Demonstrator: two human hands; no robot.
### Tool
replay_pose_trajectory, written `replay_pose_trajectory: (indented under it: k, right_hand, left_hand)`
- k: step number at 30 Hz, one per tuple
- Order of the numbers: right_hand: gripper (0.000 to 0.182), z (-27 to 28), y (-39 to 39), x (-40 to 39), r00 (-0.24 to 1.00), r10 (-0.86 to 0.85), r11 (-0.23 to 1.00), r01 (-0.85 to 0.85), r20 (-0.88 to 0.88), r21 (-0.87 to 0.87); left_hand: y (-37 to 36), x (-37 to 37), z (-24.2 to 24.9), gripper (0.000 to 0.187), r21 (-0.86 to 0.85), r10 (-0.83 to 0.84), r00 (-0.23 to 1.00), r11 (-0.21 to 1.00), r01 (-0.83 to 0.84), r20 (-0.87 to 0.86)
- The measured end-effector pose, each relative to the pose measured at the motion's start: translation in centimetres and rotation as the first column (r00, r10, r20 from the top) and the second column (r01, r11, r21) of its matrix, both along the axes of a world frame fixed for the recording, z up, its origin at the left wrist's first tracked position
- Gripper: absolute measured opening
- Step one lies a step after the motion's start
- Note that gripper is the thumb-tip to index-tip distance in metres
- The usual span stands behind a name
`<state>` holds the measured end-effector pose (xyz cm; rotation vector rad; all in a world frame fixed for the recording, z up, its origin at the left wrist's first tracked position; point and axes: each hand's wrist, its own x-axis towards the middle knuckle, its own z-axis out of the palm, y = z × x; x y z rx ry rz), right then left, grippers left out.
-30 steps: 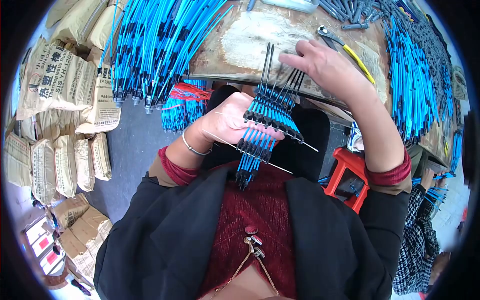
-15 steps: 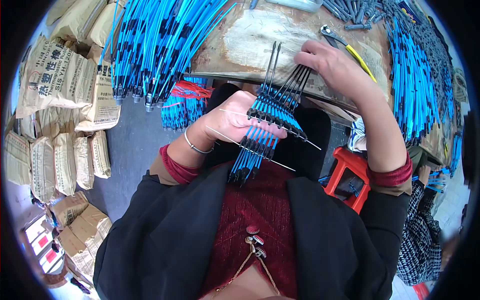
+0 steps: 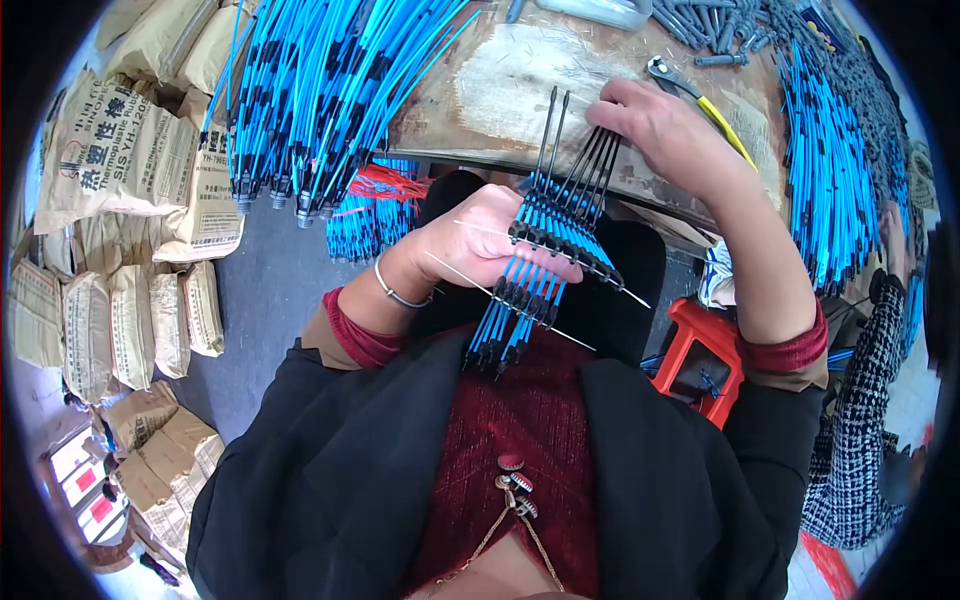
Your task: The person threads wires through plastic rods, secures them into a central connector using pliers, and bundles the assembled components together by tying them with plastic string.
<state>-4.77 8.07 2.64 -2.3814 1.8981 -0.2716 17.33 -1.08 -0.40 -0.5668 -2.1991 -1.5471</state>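
Note:
My left hand is closed round a fan of blue and black rods, held over my lap. Two thin pale sticks run crosswise through the row of rods. Above it, at the table's front edge, my right hand pinches the black upper ends of several of the rods. Two black rod ends stand apart, left of the pinched ones. My right fingertips are partly hidden behind the rods.
Blue rod bundles lie at the table's left, more at its right. Yellow-handled pliers lie beside my right hand. A red stool, paper sacks and a co-worker's checked sleeve flank me.
The fan of rods and my left hand have shifted slightly right. My right hand keeps its pinch. At the right, the co-worker's arm has moved up towards the table.

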Motion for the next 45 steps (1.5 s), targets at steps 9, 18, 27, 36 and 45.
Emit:
replay_pose_trajectory:
  k: [9, 18, 27, 36, 45]
  right_hand:
    - [0.023, -0.3, -0.4, -0.2, 0.999, 0.028, 1.000, -0.028, -0.031, -0.002]
    - [0.041, -1.3, 0.0, 2.9, 0.895, -0.059, 0.976, -0.042, -0.443, -0.216]
    - [0.028, -0.9, 5.5, 7.8, 0.997, 0.047, 0.976, -0.031, 0.069, -0.215]
    - [0.031, -13.3, 10.3, 13.3, 0.773, 0.046, 0.947, -0.234, 0.633, 0.218]
    - [0.074, -8.1, 10.7, 8.9, 0.487, -0.294, 0.882, -0.193, 0.822, 0.430]
  left_hand:
    - [-0.2, 0.0, -0.1, 0.016, 0.059, -0.030, 0.999, 0.998, 0.028, 0.025]
    - [-0.2, 0.4, 0.0, 0.017, 0.158, -0.091, 0.983, 0.985, 0.066, 0.158]
    - [5.5, 5.5, 0.8, 0.026, -0.393, -0.207, 0.955, 0.913, 0.110, -0.212]
    - [10.4, 9.8, -5.8, 0.024, 0.199, -0.041, 0.988, 0.980, 0.011, 0.150]
    - [8.3, 4.2, -4.4, 0.015, 0.561, -0.014, 0.875, 0.772, -0.298, 0.484]
